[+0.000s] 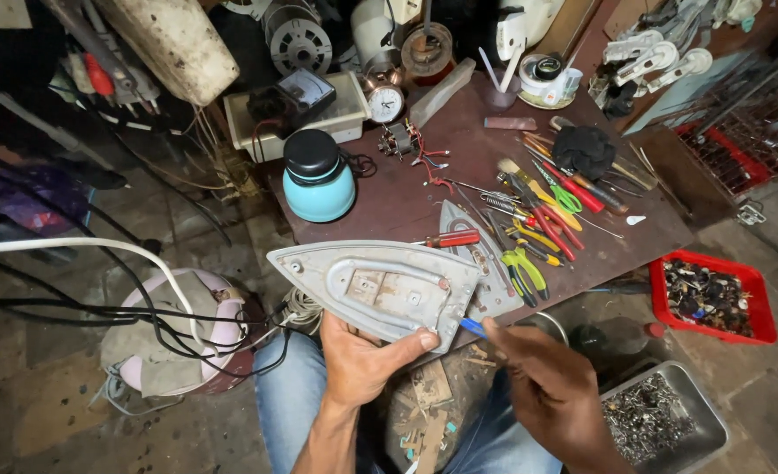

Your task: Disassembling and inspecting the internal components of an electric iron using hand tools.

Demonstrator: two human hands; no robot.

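My left hand (364,355) grips a grey metal iron soleplate (380,288) from below, thumb on its near edge, the pointed tip aimed left. The plate's inner side faces up, showing a raised heating channel and rusty patches. My right hand (549,386) holds a blue-handled tool (472,327) whose tip meets the plate's right rear edge; most of the tool is hidden in my fist. A second pointed metal plate (486,279) lies on the brown workbench (398,197) just behind. A red-handled screwdriver (449,238) rests beside it.
Pliers, screwdrivers and a brush (538,219) crowd the bench's right side. A blue jug with black lid (318,178) stands at its left. A red tray of small parts (712,296) and a metal pan of screws (657,420) sit on the floor right; cables and a pink appliance (183,338) left.
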